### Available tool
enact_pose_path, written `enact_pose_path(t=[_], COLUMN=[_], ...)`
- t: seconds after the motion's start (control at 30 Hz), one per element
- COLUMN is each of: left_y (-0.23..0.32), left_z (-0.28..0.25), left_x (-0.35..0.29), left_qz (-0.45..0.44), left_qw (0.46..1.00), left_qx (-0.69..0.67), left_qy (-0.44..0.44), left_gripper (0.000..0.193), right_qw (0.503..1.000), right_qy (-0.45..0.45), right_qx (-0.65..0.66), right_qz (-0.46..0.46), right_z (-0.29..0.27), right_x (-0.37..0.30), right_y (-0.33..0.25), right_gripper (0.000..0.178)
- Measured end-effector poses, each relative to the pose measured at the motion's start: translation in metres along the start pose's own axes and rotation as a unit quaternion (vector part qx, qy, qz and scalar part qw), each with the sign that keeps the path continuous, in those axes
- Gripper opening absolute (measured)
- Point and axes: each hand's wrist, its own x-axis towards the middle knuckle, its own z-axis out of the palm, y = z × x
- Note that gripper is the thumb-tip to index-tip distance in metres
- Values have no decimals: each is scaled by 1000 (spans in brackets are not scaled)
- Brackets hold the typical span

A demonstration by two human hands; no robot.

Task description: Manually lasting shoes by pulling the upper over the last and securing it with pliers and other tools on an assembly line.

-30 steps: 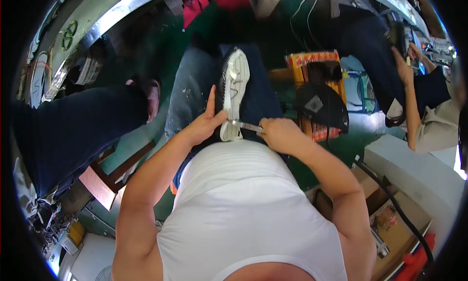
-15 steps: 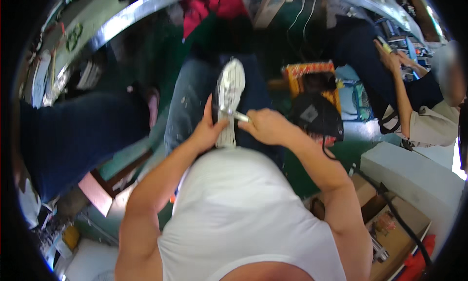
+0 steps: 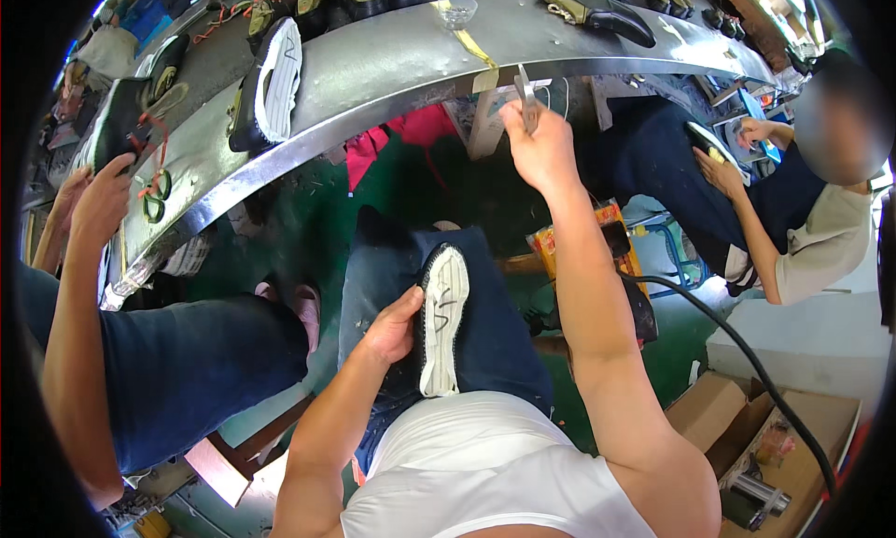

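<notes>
Across my lap lies a dark shoe with its white sole (image 3: pixel 444 319) facing up, black curved marks on it. My left hand (image 3: pixel 394 328) holds the shoe by its left side, thumb along the sole edge; the fingers underneath are hidden. Out at the edge of the metal bench (image 3: pixel 392 57), my right hand (image 3: pixel 541 141) grips a silver metal tool (image 3: pixel 527 99), pointing up; its exact kind is unclear. Just left of the tool, a yellowish strip (image 3: pixel 476 51) runs from a small clear cup (image 3: pixel 455 12) over the bench edge.
Another white-soled shoe (image 3: pixel 279 81) rests on the bench, with several dark shoes along the back. A co-worker at right holds a shoe (image 3: pixel 717 153); another's hands (image 3: pixel 101 202) hold one at left. A black cable (image 3: pixel 747 361) and a cardboard box (image 3: pixel 719 412) are at lower right.
My right hand has moved up and away from the sole to the bench edge, tool still in it. My left hand keeps the shoe on my lap. The view now takes in more bench.
</notes>
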Motion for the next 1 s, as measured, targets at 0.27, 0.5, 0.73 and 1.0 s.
enact_pose_path(t=[0.27, 0.5, 0.73, 1.0], left_y=[-10, -22, -24, -15], left_z=[5, 4, 13, 12], left_x=[18, 15, 22, 22], left_qz=[60, 119, 129, 146], left_qw=[988, 970, 960, 965], left_qx=[63, 102, 108, 92], left_qy=[129, 186, 223, 197], left_gripper=[39, 39, 45, 43], right_qw=[981, 966, 926, 930], right_qy=[104, -88, -17, 129], right_qx=[-149, -244, -358, -237], right_qz=[-60, -13, -119, -250], right_z=[38, 68, 81, 58], right_x=[170, 238, 277, 236], right_y=[7, -6, 53, 2], right_gripper=[29, 33, 22, 27])
